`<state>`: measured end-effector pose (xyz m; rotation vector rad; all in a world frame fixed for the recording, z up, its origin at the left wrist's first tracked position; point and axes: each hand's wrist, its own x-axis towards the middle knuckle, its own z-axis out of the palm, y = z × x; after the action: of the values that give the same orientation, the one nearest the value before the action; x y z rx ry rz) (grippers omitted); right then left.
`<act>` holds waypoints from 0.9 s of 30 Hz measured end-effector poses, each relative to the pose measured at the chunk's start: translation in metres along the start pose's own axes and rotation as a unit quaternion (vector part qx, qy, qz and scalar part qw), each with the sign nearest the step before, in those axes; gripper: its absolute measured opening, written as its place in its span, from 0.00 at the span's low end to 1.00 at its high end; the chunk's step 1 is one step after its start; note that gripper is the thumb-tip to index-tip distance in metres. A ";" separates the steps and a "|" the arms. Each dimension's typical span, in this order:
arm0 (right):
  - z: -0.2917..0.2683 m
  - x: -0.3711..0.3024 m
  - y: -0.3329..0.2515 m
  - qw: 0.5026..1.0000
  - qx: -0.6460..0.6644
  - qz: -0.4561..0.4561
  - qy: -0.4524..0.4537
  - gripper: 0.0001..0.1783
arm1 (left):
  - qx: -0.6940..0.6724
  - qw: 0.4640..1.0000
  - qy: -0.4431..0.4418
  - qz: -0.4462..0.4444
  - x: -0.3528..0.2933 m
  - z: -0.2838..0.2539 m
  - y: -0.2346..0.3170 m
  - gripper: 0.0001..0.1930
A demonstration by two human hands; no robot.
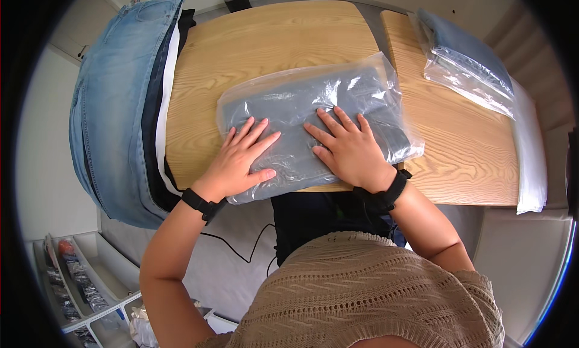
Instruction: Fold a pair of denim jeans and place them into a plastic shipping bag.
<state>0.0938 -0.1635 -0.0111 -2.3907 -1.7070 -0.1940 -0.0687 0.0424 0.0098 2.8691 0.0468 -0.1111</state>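
A folded grey-blue garment in a clear plastic bag [295, 106] lies flat on the wooden table, its near edge reaching the table's front edge. My left hand [241, 158] rests palm down on the left part of the bag with fingers spread. On the bag's right part my right hand [350, 146] lies flat, fingers apart too. Neither hand grips anything. The plastic is creased and shiny, with loose film past the garment at the far and right sides. A black band circles each wrist.
Jeans and other trousers [114, 106] hang over the table's left side. At the far right, bagged folded denim [467, 52] sits on a second tabletop [458, 161], near clear plastic bags [531, 149] draped over its edge. A black cup [237, 0] stands behind. Divided bins [96, 275] are lower left.
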 end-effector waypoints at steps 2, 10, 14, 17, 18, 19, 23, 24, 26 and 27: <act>-0.002 0.001 0.000 1.000 0.001 0.003 -0.014 0.24 | -0.012 1.000 -0.008 0.002 0.002 -0.001 -0.001 0.34; -0.003 0.005 0.000 1.000 0.021 0.010 -0.020 0.24 | -0.036 0.999 0.004 0.019 0.004 0.003 -0.005 0.34; -0.002 0.002 0.002 0.999 0.036 0.013 -0.001 0.24 | -0.039 0.999 0.017 0.028 0.005 0.004 -0.005 0.34; -0.007 -0.003 0.008 0.994 0.108 0.010 0.032 0.25 | -0.045 0.998 0.019 0.030 0.004 0.004 -0.005 0.34; -0.008 -0.006 0.013 0.982 0.177 0.001 0.070 0.23 | -0.050 0.998 0.015 0.023 0.003 0.005 -0.006 0.34; -0.009 -0.011 0.019 0.982 0.172 0.001 0.074 0.23 | -0.047 0.998 0.019 0.027 0.002 0.007 -0.008 0.34; -0.025 -0.045 0.062 0.980 0.101 0.117 0.129 0.17 | -0.176 0.980 0.084 0.025 -0.008 0.006 -0.014 0.31; -0.027 -0.057 0.079 0.971 0.121 0.153 0.142 0.17 | -0.263 0.956 0.126 0.028 -0.010 0.002 -0.014 0.29; -0.034 -0.077 0.100 0.948 0.179 0.204 0.165 0.17 | -0.220 0.956 0.191 0.041 -0.025 -0.006 -0.012 0.26; -0.041 -0.087 0.101 0.935 0.216 0.219 0.176 0.17 | -0.181 0.949 0.253 0.052 -0.034 -0.007 -0.008 0.24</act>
<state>0.1616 -0.2845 0.0012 -2.1651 -0.9168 -0.1454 -0.1022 0.0513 0.0171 2.4512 0.0136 0.5934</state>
